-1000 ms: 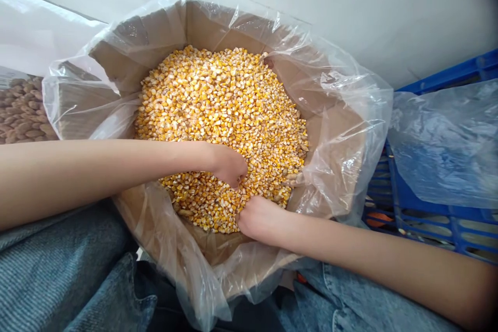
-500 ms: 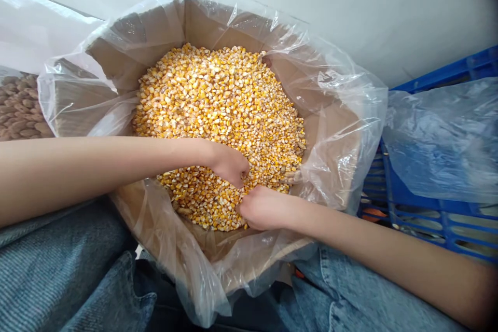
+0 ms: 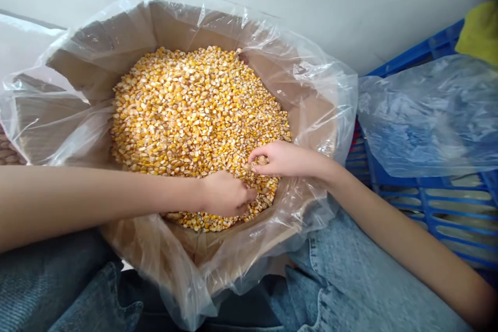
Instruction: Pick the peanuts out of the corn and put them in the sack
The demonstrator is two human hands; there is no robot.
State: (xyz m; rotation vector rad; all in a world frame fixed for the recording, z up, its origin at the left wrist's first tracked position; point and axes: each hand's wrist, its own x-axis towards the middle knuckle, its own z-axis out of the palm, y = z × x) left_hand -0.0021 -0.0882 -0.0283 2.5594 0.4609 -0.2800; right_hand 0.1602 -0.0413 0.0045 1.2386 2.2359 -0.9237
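Loose yellow corn kernels (image 3: 187, 109) fill a cardboard box (image 3: 194, 33) lined with a clear plastic bag (image 3: 311, 67). My left hand (image 3: 227, 194) is down at the near side of the kernels, its fingers curled in; what they hold, if anything, is hidden. To the right and slightly farther away, my right hand (image 3: 276, 159) pinches a small tan piece that looks like a peanut in its shell, just over the corn. Several similar tan pods (image 3: 266, 199) lie among the kernels close to both hands.
A blue plastic crate (image 3: 431, 202) stands at the right, with a clear plastic bag (image 3: 428, 114) and something yellow (image 3: 480, 31) on it. Brown nuts or pods (image 3: 8, 151) show at the left edge. A pale wall (image 3: 311, 0) rises behind the box.
My right hand has moved away from me and its fingers now pinch a tan piece. My left hand has come slightly nearer to me. The view has shifted right, bringing the yellow thing in.
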